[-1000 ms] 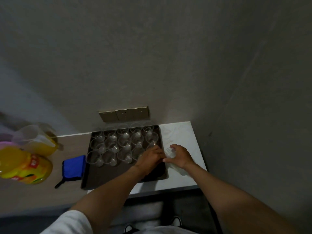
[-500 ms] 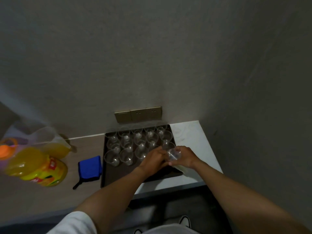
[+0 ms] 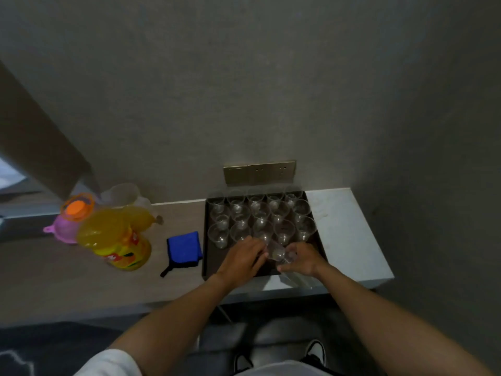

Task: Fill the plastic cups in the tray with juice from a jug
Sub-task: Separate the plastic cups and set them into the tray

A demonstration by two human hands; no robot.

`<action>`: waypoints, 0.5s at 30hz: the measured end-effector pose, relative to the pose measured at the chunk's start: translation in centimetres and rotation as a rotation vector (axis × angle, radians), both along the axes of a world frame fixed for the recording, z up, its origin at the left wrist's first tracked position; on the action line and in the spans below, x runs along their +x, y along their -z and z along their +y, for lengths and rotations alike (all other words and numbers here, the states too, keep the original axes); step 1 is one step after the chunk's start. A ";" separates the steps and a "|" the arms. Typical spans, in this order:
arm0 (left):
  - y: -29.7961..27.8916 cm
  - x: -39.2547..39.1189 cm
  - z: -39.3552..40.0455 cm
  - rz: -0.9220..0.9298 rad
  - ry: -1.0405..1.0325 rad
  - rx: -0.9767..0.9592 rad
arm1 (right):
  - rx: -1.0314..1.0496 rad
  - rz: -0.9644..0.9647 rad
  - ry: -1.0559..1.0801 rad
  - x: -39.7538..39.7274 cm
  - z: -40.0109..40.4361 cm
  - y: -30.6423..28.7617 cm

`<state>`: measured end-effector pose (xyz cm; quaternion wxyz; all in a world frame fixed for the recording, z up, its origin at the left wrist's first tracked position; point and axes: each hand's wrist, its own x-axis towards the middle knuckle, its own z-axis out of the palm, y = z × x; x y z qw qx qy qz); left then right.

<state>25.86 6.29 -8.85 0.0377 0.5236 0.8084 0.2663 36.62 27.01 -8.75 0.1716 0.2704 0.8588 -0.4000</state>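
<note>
A dark tray (image 3: 206,263) sits on the counter below the wall sockets, with several clear plastic cups (image 3: 283,232) standing upright in rows. Over the tray's front part, my left hand (image 3: 241,257) pinches a single clear cup (image 3: 275,251) that is tilted on its side. My right hand (image 3: 303,259) grips a stack of clear cups (image 3: 299,279) that runs back toward the counter's front edge. The two hands are close together at the cup. A clear jug (image 3: 127,198) with orange juice in it stands at the far left by the wall.
A large yellow juice bottle (image 3: 113,241) with an orange cap stands left of the tray, with a pink funnel (image 3: 63,232) behind it. A blue cloth (image 3: 184,249) lies between the bottle and the tray. The white counter end (image 3: 349,240) is to the right.
The view has swung left, so the tray sits further right. Both hands have drawn back from the last cup row to the tray's front, with a single cup now coming off the stack.
</note>
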 end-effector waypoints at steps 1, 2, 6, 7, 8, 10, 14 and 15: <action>0.0 0.0 -0.9 -0.002 -0.033 0.001 | -0.001 0.006 -0.006 -0.4 -0.7 0.2; 0.0 0.0 -1.9 -0.006 -0.062 0.001 | -0.007 0.012 -0.006 -0.7 -1.5 0.2; -0.2 -0.2 -5.1 0.017 -0.146 -0.041 | -0.031 0.019 -0.021 -2.3 -4.2 0.2; -0.1 -0.2 -5.9 0.035 -0.167 -0.061 | -0.036 0.024 -0.020 -2.6 -4.8 0.4; 0.1 -0.3 -6.5 0.059 -0.190 -0.083 | -0.037 0.023 -0.019 -2.9 -5.4 0.5; 0.9 -0.5 -7.7 0.107 -0.237 -0.145 | -0.039 0.027 -0.030 -3.3 -6.5 0.7; 2.3 -1.5 -9.0 0.183 -0.315 -0.306 | -0.050 0.033 -0.049 -3.8 -7.8 1.0; 2.4 -1.6 -9.0 0.194 -0.325 -0.348 | -0.052 0.034 -0.053 -3.9 -8.0 1.1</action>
